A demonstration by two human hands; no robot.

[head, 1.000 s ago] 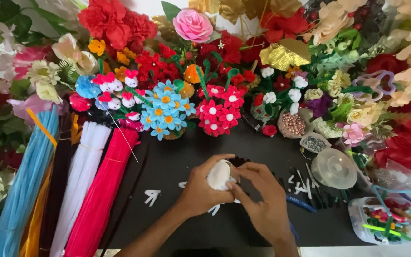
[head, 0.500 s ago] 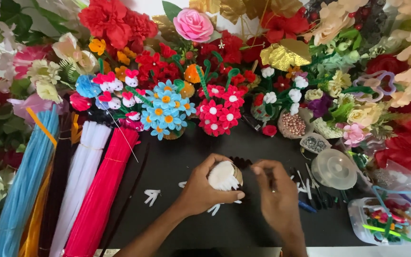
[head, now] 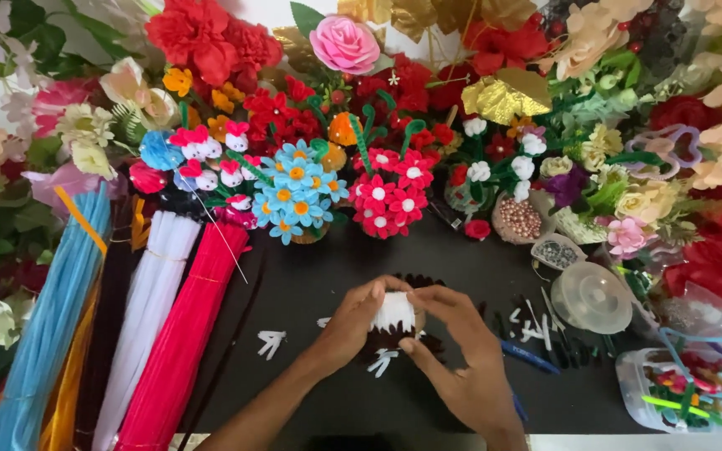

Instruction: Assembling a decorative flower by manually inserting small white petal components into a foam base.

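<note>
White fuzzy ball (head: 394,311) pinched between both hands (head: 407,334), above black mat (head: 311,284)

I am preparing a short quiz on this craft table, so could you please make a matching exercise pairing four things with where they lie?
Things:
1. white fuzzy piece
2. blue pipe cleaner bundle
3. clear plastic box
4. pink rose

Places:
A. top centre, among the flowers
B. far left of the table
C. between the left hand and right hand
D. lower right corner

Pairs: 1-C, 2-B, 3-D, 4-A
</note>
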